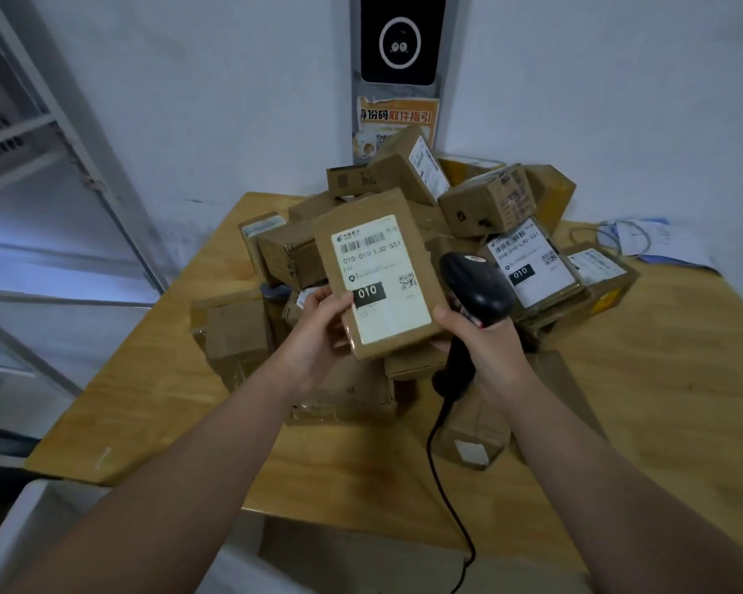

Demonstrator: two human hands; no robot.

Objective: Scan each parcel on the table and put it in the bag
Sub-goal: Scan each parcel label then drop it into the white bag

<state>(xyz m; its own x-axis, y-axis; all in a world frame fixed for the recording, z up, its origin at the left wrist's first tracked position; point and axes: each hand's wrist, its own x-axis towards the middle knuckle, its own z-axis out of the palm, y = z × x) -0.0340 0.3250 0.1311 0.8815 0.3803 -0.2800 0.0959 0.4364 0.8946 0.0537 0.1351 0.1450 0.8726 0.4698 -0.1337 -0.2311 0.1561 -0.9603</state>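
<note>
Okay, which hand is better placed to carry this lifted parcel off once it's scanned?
Left, I'd say. The left hand grips the parcel by its lower left edge; the right hand is wrapped round the scanner handle, with only its thumb touching the parcel's corner.

Obstacles: we count a parcel heap (485, 203) filling the table's (155, 405) middle and back, and a scanner cable (436, 478) crossing its near edge. Free room: bare wood left and right (papers (661, 244) far right).

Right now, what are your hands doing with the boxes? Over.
Left hand grips labelled parcel, label facing up. Right hand holds scanner beside it. Parcel pile waits on table; bag not seen.
</note>
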